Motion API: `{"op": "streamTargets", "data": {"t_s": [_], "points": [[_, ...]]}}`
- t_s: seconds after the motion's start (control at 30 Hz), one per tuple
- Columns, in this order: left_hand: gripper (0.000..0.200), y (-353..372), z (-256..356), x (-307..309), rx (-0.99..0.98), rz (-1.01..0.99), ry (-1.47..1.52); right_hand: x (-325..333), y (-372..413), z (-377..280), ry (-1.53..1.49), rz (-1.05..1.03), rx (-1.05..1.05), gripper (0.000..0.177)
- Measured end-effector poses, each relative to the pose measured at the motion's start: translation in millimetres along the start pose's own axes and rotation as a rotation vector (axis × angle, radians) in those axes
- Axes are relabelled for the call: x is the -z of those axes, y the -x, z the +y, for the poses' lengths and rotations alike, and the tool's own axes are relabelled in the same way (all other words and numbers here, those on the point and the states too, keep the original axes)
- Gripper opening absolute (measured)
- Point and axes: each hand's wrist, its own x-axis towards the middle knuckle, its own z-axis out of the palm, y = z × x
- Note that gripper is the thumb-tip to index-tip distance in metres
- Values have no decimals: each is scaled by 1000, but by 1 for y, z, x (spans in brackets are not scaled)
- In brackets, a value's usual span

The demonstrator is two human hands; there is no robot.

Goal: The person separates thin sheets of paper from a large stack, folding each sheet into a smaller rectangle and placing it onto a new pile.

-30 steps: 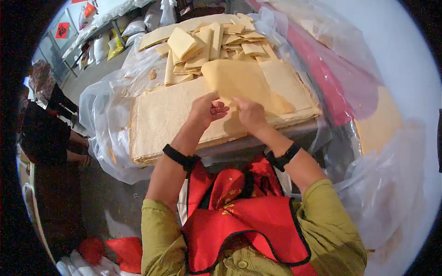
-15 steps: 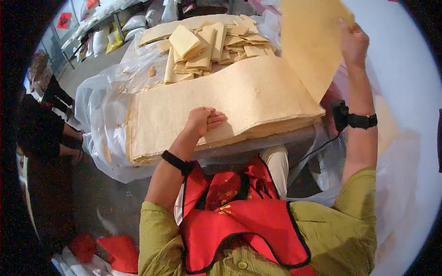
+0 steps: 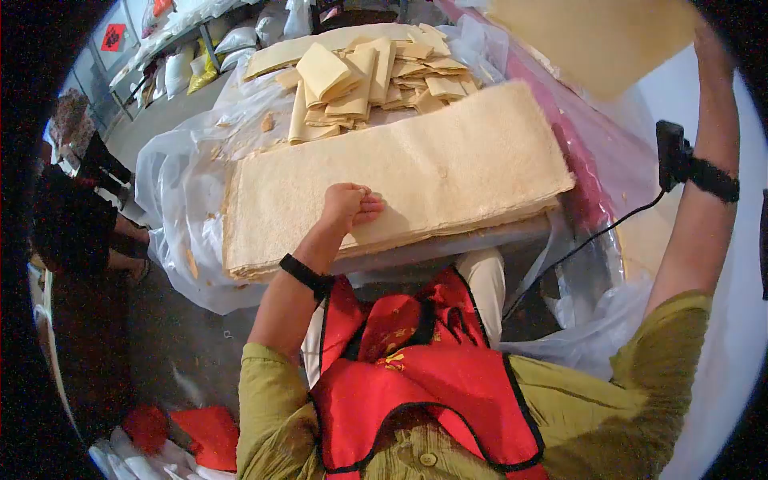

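A thick stack of wide tan sheets lies in front of me. My left hand rests on its top sheet left of the middle, fingers curled together; whether anything is under them is hidden. At the upper right my right hand, dim and partly cut off by the view's dark edge, is at the corner of a lifted tan sheet. That sheet hangs clear of the stack and is blurred. Behind the stack is a heap of folded tan pieces.
Clear plastic sheeting covers the table's left side. A person in dark clothing is at the far left. White and yellow sacks stand at the back left. A black cable runs from my right wrist. Red cloth lies lower left.
My right hand has moved right and up with the lifted sheet, which has come away from the stack's right end. My left hand has barely moved.
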Motion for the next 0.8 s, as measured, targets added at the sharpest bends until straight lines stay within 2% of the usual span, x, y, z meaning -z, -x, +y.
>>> {"op": "streamTargets", "data": {"t_s": [0.13, 0.2, 0.33, 0.43, 0.5, 0.53, 0.57, 0.6, 0.63, 0.67, 0.73, 0.8], "points": [[17, -2, -3, 4, -28, -20, -30, 2, 2, -46, -49, -46, 145, 40], [22, 0, -6, 5, -66, -85, -13, -6, 44, -62, -59, -143, 234, 34], [38, 28, -13, 13, -67, -347, 231, -38, 195, -76, -142, -521, 444, 24], [48, 75, -10, 18, 11, -437, 486, -41, 319, -100, -287, -744, 486, 21], [50, 98, -7, 26, 3, -366, 586, -33, 390, -115, -400, -808, 460, 21], [51, 103, -8, 31, -1, -328, 637, -21, 409, -126, -399, -973, 377, 23], [48, 98, -14, 41, -10, -281, 576, -15, 437, -129, -366, -1090, 328, 26], [46, 83, -25, 54, -21, -235, 514, -11, 452, -136, -405, -1088, 308, 26], [44, 69, -34, 61, -30, -196, 449, -8, 460, -142, -437, -1083, 288, 26], [32, 57, -43, 61, -69, -142, 485, -5, 461, -145, -440, -1110, 288, 27], [24, 57, -39, 59, -177, -63, 292, 0, 455, -147, -433, -1164, 284, 28], [23, 59, -30, 63, -241, 16, 131, 9, 442, -137, -526, -1198, 193, 30]]}}
